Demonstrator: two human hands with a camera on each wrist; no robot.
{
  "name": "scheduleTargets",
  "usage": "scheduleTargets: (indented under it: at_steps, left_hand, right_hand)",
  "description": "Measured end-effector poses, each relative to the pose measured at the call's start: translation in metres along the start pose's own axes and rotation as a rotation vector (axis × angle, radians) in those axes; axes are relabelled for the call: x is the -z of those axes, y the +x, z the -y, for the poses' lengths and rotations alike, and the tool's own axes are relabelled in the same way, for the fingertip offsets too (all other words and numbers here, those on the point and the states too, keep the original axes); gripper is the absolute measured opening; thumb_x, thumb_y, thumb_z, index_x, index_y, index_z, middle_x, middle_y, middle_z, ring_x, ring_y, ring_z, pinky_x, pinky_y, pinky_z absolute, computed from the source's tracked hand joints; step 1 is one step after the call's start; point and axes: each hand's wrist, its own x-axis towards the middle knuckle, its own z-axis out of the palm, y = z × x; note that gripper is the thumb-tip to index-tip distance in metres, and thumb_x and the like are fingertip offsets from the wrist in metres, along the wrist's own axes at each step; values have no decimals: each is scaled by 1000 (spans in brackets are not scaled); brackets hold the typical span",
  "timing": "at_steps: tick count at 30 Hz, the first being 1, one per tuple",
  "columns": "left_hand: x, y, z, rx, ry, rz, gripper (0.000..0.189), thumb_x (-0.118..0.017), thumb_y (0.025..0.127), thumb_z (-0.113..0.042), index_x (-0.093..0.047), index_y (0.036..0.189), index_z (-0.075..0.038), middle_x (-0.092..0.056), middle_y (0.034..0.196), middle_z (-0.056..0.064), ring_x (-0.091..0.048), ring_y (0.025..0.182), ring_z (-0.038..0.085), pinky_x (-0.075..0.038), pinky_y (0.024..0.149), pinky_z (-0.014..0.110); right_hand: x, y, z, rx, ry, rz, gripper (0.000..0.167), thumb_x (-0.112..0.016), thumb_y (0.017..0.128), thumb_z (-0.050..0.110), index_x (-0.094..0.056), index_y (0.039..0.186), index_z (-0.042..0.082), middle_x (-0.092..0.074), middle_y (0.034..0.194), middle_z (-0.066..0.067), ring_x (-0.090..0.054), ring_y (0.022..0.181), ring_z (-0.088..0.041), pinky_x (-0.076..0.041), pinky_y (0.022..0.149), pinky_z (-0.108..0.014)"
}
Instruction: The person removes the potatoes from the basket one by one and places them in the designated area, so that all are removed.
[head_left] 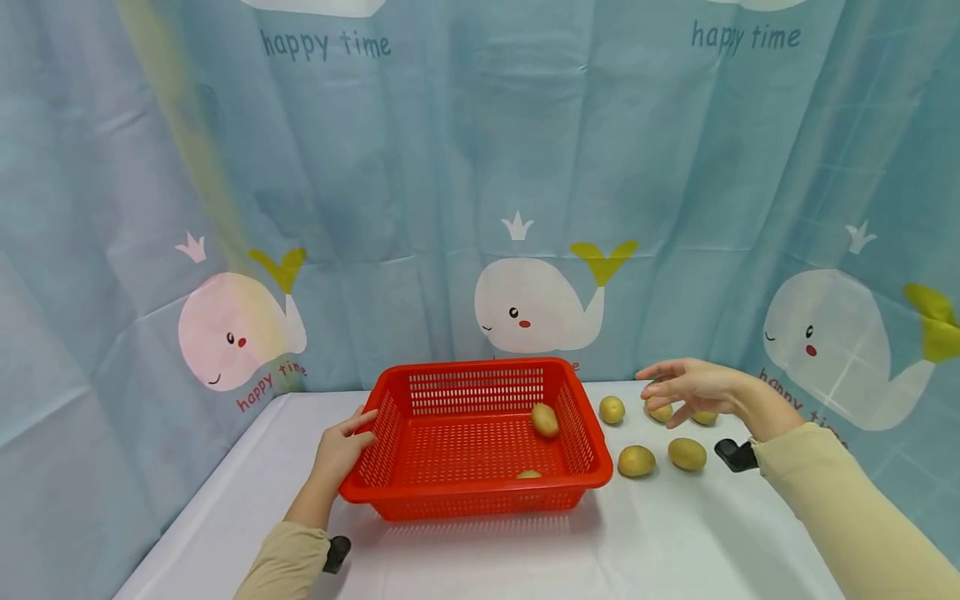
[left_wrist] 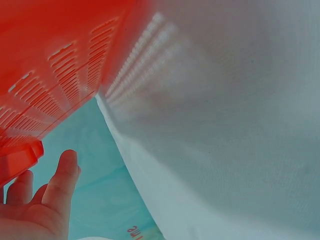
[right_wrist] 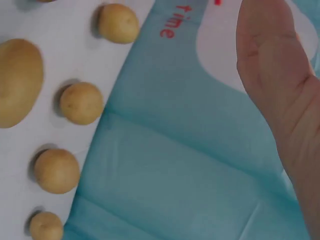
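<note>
A red plastic basket (head_left: 472,485) with slotted walls stands on the white table. In it lie two potatoes: one potato (head_left: 545,421) at the right side, another potato (head_left: 529,474) partly hidden behind the front rim. My left hand (head_left: 339,450) rests at the basket's left rim with fairly straight fingers; the left wrist view shows the fingers (left_wrist: 62,180) beside the rim. Off to the right, my right hand (head_left: 693,388) hovers above the loose potatoes, fingers spread and relaxed, holding nothing. Beneath it a potato (head_left: 660,412) is partly covered by the fingers.
Right of the basket lie several more potatoes, among them a potato (head_left: 612,409) at the back, a potato (head_left: 637,461) near the basket and a potato (head_left: 687,454) beside that one. A blue curtain (head_left: 420,208) with whale prints hangs behind the table.
</note>
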Motion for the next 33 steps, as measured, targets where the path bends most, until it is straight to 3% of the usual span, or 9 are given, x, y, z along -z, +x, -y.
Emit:
scheduleTargets:
  at_steps: [10, 22, 33]
  left_hand:
    - [0, 0, 1, -18, 9, 1, 50, -48, 93, -5, -45, 142, 1, -27, 156, 14, -24, 141, 40, -43, 99, 50]
    - [-1, 1, 0, -29, 2, -6, 50, -48, 92, -5, -46, 141, 1, -28, 155, 15, -25, 141, 41, -42, 99, 51]
    - [0, 1, 2, -25, -4, -6, 49, -47, 93, -4, -46, 142, 0, -28, 155, 15, -24, 141, 42, -42, 99, 51]
  right_hand:
    - [-16, 15, 29, 30, -20, 83, 59, -58, 94, 8, -31, 143, -10, -58, 115, -16, -61, 104, -30, -55, 75, -46]
    - [-35, 48, 45, 46, -39, 175, 52, -56, 96, 7, -36, 142, -8, -53, 122, -27, -63, 103, -31, -55, 76, -47]
    - [-65, 79, 62, -6, -36, 252, 47, -56, 94, 2, -44, 140, -1, -55, 119, -24, -62, 104, -34, -56, 70, -47]
